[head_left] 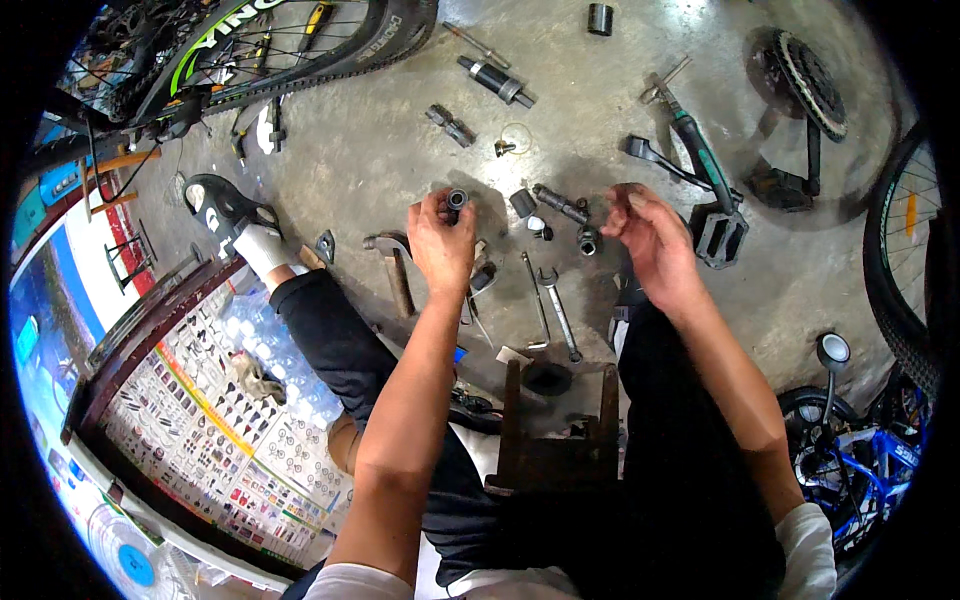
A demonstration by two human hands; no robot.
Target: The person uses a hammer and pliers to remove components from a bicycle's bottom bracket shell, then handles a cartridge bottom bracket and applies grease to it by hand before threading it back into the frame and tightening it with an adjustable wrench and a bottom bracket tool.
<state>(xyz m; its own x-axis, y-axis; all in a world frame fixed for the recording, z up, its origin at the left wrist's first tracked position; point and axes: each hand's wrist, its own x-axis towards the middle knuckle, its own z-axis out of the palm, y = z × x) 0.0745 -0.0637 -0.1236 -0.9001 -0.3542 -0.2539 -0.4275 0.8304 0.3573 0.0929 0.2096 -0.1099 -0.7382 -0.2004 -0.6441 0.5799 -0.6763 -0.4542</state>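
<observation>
My left hand is closed on a small dark cylindrical part with a round hollow end, held above the floor. My right hand hovers with fingers loosely curved and apart, nothing visible in it. Between the hands lie a dark metal tool with a long threaded-looking body, a short dark sleeve and a small white-and-black piece. Nearer my knees are a combination wrench and a thin L-shaped rod tool. A hammer rests left of my left hand.
Ahead lie a bottom bracket cartridge and another dark cylindrical part. On the right are a crank arm with pedal and a chainring crankset. Bicycle wheels border the area. A wooden stool stands between my legs.
</observation>
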